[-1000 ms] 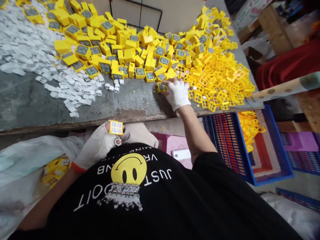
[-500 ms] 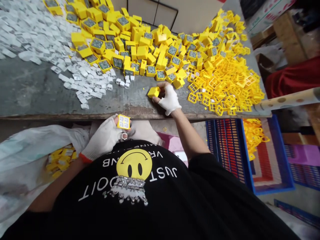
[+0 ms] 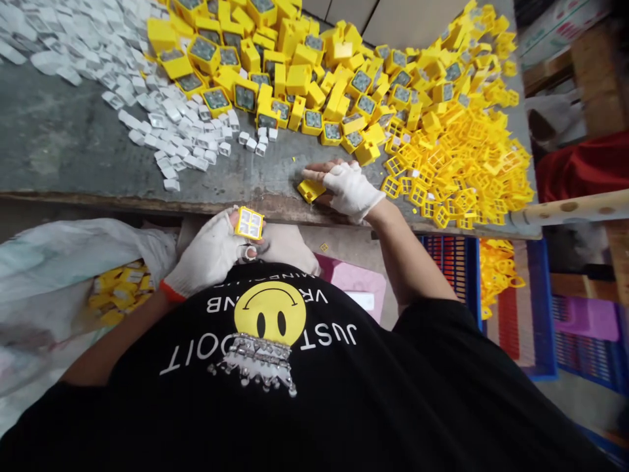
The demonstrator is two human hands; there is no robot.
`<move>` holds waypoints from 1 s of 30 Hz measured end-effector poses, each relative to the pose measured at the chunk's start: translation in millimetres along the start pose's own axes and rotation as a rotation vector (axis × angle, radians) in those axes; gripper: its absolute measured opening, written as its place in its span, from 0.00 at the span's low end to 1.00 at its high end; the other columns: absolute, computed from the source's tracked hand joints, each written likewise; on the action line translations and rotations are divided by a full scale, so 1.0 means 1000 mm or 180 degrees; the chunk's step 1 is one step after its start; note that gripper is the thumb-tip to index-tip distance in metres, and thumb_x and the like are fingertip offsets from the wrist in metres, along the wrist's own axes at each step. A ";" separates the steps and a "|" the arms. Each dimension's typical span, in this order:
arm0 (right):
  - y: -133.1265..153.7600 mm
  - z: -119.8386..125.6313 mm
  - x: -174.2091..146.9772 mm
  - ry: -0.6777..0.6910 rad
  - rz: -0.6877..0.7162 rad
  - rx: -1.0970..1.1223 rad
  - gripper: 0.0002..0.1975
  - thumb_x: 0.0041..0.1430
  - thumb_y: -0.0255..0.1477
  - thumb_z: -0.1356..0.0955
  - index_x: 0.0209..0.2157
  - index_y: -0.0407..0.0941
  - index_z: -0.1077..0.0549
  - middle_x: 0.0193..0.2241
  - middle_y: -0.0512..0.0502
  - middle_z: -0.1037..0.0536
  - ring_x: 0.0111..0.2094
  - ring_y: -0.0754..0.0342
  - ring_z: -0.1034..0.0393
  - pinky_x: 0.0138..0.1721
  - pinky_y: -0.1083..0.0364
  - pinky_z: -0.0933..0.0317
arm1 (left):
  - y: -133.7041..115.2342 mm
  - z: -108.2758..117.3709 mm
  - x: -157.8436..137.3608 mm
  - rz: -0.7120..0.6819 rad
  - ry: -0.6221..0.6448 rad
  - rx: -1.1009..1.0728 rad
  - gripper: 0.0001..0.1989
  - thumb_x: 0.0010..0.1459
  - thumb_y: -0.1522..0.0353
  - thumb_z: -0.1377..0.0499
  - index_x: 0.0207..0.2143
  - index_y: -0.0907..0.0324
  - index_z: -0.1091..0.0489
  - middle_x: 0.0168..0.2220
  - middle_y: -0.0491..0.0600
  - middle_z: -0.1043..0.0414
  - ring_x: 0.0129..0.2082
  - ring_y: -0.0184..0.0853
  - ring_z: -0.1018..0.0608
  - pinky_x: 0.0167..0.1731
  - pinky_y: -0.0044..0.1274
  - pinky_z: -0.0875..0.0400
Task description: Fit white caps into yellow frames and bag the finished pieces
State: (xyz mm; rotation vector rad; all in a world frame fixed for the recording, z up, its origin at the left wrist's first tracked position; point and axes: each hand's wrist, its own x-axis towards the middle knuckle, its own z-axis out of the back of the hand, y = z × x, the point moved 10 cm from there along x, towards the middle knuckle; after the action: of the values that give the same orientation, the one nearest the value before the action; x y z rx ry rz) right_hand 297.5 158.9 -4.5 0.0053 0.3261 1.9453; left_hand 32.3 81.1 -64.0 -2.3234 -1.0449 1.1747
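In a white fingerless glove, my left hand (image 3: 209, 252) is closed on a yellow window frame (image 3: 249, 223) with white panes, held up just off the table's front edge. My right hand (image 3: 351, 189), gloved the same way, lies over a yellow block (image 3: 310, 190) on the table near that edge. Its fingers are stretched flat across the block's top, and they hide part of it; the thumb is hardly visible. Just beyond the right hand are more yellow blocks (image 3: 312, 122) with grey clear panes.
White small pieces (image 3: 184, 134) are heaped on the table's left, yellow grid frames (image 3: 462, 170) on its right. A cardboard tube (image 3: 574, 206) juts from the right edge. Below stand a blue crate (image 3: 540, 308) and a plastic bag (image 3: 122, 246) around yellow parts.
My right hand went from pinching the yellow block at its side to lying flat over it, and the block now sits lower. The left hand keeps its frame; the camera view has shifted.
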 end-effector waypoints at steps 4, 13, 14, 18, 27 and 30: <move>0.050 0.010 0.003 -0.0351 0.0430 0.0393 0.32 0.74 0.48 0.25 0.73 0.50 0.19 0.68 0.34 0.16 0.67 0.28 0.22 0.71 0.28 0.31 | -0.008 -0.004 -0.006 -0.0221 0.0034 -0.0023 0.15 0.71 0.61 0.26 0.54 0.55 0.21 0.49 0.57 0.13 0.36 0.44 0.11 0.28 0.28 0.19; 0.131 0.022 -0.009 -0.0564 0.0873 0.1033 0.42 0.76 0.68 0.33 0.76 0.56 0.22 0.62 0.38 0.16 0.64 0.33 0.21 0.69 0.31 0.26 | -0.015 -0.008 -0.014 -0.0338 0.0035 -0.0007 0.14 0.70 0.64 0.23 0.53 0.54 0.19 0.58 0.56 0.12 0.56 0.52 0.09 0.36 0.30 0.10; 0.132 0.022 -0.008 -0.0551 0.0908 0.1046 0.42 0.76 0.67 0.33 0.76 0.56 0.22 0.61 0.38 0.16 0.64 0.34 0.21 0.69 0.32 0.26 | -0.015 -0.008 -0.014 -0.0341 0.0051 -0.0035 0.13 0.69 0.65 0.23 0.52 0.55 0.19 0.57 0.56 0.11 0.56 0.52 0.08 0.36 0.30 0.10; 0.130 0.018 -0.006 -0.0528 0.1089 0.1032 0.42 0.78 0.67 0.37 0.76 0.57 0.22 0.62 0.38 0.16 0.62 0.35 0.21 0.66 0.33 0.24 | -0.014 -0.007 -0.014 -0.0392 0.0092 -0.0050 0.12 0.70 0.66 0.24 0.52 0.57 0.18 0.54 0.57 0.10 0.52 0.51 0.08 0.37 0.32 0.09; 0.156 -0.002 -0.011 -0.1164 0.1418 0.0799 0.35 0.84 0.58 0.38 0.75 0.52 0.21 0.59 0.34 0.16 0.58 0.36 0.21 0.63 0.34 0.25 | -0.049 -0.007 -0.029 -0.1435 -0.0101 0.1835 0.30 0.65 0.58 0.22 0.65 0.61 0.18 0.59 0.59 0.12 0.58 0.52 0.10 0.58 0.38 0.11; 0.145 -0.004 -0.004 -0.1149 0.1189 0.1719 0.42 0.77 0.65 0.32 0.75 0.51 0.21 0.59 0.35 0.17 0.60 0.35 0.21 0.65 0.34 0.25 | -0.062 -0.012 -0.039 -0.1863 -0.0233 0.2464 0.27 0.66 0.63 0.26 0.65 0.61 0.19 0.61 0.58 0.13 0.61 0.52 0.12 0.65 0.40 0.15</move>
State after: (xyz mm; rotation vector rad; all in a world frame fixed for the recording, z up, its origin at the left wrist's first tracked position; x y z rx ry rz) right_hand 166.7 103.3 25.9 0.8086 0.6300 2.1106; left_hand -1.7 95.0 0.8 -1.2795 -0.9604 1.1415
